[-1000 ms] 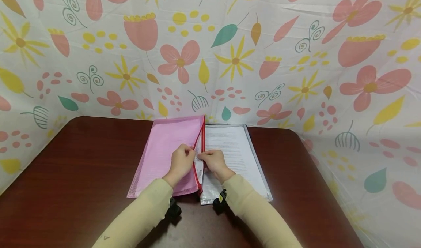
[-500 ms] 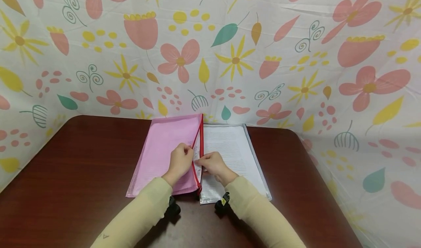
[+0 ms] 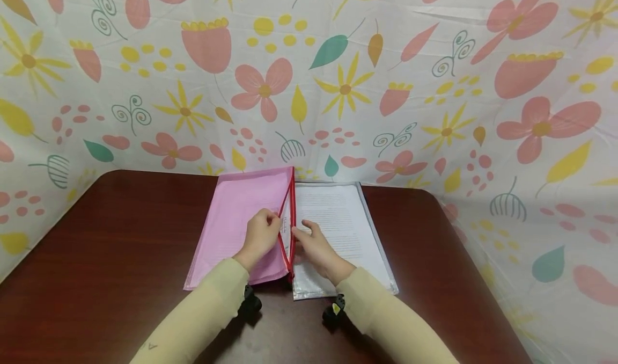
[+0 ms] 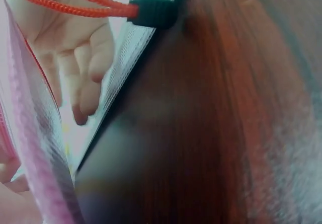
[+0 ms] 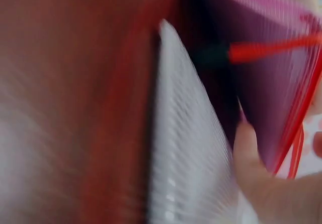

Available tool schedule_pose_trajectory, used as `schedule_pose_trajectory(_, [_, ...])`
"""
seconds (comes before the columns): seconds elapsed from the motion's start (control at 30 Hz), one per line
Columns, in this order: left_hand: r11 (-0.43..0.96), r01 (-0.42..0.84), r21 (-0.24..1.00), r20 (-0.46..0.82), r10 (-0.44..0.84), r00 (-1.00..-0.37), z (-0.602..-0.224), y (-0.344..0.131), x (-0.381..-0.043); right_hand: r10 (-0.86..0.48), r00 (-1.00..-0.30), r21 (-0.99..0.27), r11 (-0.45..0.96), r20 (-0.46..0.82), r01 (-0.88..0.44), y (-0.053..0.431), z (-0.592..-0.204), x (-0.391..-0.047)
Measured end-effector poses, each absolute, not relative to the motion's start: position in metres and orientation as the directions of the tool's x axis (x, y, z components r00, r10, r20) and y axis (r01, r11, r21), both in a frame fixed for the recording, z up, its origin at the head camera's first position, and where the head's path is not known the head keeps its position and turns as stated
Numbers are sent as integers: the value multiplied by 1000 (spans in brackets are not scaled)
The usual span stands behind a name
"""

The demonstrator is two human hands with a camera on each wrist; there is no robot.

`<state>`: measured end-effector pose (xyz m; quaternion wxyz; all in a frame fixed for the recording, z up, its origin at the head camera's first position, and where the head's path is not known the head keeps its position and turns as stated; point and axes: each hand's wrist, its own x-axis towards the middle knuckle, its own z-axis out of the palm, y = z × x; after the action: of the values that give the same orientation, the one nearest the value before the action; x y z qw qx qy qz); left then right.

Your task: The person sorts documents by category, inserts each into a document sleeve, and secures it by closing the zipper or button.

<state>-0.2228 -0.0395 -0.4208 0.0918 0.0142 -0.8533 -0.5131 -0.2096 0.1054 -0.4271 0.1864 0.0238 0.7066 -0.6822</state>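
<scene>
A pink mesh zipper pouch [image 3: 241, 208] lies on the left, its red-trimmed mouth parted, with printed white paper [image 3: 286, 225] showing inside. My left hand [image 3: 262, 233] pinches the near-left edge of that mouth. Along the opposite red edge, my right hand [image 3: 316, 250] is spread with loose fingers, the thumb side touching the trim. The left wrist view shows this right hand [image 4: 75, 58] with fingers extended behind the pouch wall. An orange-red cord pull [image 4: 80, 2] with a dark end hangs at the pouch's near corner. Beneath the right hand is a clear-white pouch [image 3: 338, 213] holding a printed sheet.
Both pouches rest on a dark brown wooden table [image 3: 120, 235], side by side near its far edge. A white curtain [image 3: 309, 74] with a flower pattern hangs behind and at the sides. A small black camera [image 3: 250, 305] is strapped below each wrist.
My right hand has let go of the paper at the pouch mouth, loosened its fingers and shifted right. The left hand keeps its pinch, and the pink pouch has slid slightly left.
</scene>
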Motion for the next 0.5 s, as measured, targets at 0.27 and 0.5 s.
schedule_pose_trajectory(0.27, [487, 79, 870, 124, -60, -990, -423, -44, -226, -562, -705, -887, 124, -432, 445, 108, -422, -186])
schedule_pose_trajectory(0.5, [544, 53, 838, 28, 54, -998, -429, -47, -223, -564, -682, -868, 442, -465, 227, 116, -419, -178])
